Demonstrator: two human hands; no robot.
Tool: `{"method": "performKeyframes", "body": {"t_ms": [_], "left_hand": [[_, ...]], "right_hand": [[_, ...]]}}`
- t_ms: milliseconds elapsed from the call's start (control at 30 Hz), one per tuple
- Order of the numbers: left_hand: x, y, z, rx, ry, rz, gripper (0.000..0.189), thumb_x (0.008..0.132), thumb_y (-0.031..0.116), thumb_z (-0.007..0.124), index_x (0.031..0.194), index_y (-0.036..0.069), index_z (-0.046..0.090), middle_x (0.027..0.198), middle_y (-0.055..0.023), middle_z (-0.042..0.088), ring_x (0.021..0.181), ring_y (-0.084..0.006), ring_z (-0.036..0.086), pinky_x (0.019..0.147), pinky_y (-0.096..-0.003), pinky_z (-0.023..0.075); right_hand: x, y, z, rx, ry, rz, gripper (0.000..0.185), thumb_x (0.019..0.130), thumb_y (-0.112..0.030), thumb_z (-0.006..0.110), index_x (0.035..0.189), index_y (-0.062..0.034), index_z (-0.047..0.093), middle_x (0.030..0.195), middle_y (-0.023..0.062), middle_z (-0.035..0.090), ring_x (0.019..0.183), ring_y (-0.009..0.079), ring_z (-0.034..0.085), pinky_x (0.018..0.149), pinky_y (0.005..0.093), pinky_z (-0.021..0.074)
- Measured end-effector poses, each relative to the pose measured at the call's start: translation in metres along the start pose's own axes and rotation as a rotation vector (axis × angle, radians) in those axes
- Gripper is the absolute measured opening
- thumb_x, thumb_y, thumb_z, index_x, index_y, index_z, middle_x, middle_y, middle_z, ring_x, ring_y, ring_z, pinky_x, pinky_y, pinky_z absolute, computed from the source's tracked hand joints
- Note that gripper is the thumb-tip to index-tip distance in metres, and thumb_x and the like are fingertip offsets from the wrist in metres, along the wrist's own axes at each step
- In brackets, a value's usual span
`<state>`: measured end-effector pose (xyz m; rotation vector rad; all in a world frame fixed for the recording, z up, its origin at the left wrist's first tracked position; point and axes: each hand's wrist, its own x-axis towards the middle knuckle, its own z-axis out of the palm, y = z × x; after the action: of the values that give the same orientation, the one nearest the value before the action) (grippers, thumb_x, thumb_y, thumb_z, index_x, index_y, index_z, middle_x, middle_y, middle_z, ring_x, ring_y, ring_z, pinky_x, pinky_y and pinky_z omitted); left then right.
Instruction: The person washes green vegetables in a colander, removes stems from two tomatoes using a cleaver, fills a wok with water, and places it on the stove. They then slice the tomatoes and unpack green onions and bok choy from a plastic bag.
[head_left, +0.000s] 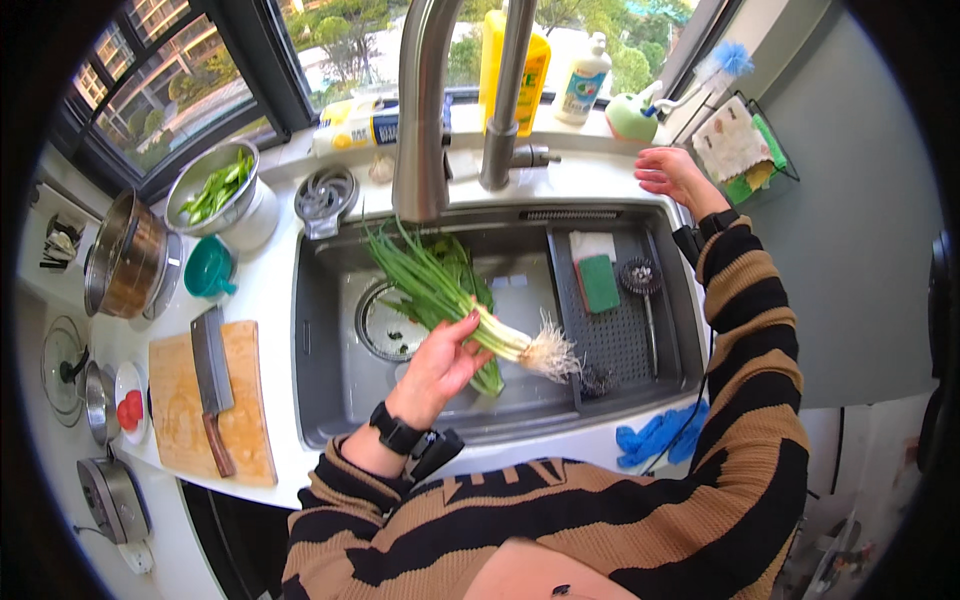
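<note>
My left hand (444, 361) grips a bunch of scallions (501, 335) around the white stalks, above the sink (525, 397). Their green tops point to the far left, and the tangled roots to the right. Under the bunch, a leafy green vegetable (489, 379) lies in the basin, partly hidden. The round drain (397, 341) shows at the left with bits of green on it. With nothing visible in it, my right hand (670, 176) is raised over the counter's back right corner, its fingers extended, near a green and white container (631, 118).
Over the sink hangs a metal faucet (424, 112). A cleaver (212, 367) lies on a wooden cutting board (247, 405) at left, below a bowl of green peppers (174, 199). A perforated tray (622, 337) holds a sponge (598, 283). Blue gloves (649, 433) lie at the front edge.
</note>
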<state>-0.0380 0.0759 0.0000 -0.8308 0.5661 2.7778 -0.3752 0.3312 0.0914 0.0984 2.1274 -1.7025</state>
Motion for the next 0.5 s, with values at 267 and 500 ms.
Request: {"method": "performKeyframes", "body": {"t_ms": [267,500], "left_hand": [[-0.021,-0.026,0.024,0.164,-0.071,0.028,0.026,0.089,0.006,0.053,0.115,0.002,0.051,0.111,-0.0130,0.056,0.103,-0.0229,0.056,0.089,-0.0363,0.0492],[-0.041,-0.051,0.033,0.234,-0.088,0.087,0.025,0.090,0.002,0.048,0.115,0.001,0.048,0.113,-0.0132,0.055,0.104,-0.0235,0.055,0.092,-0.0379,0.0481]], "right_hand": [[-0.209,0.046,0.089,-0.544,-0.707,-0.216,0.024,0.080,-0.021,0.064,0.092,-0.0010,0.066,0.080,0.0053,0.065,0.069,0.0120,0.058,0.060,0.0251,0.0472],[-0.263,0.071,0.102,-0.784,-0.622,-0.318,0.028,0.072,-0.020,0.068,0.089,0.0021,0.066,0.074,0.0101,0.064,0.067,0.0175,0.060,0.063,0.0284,0.0472]]}}
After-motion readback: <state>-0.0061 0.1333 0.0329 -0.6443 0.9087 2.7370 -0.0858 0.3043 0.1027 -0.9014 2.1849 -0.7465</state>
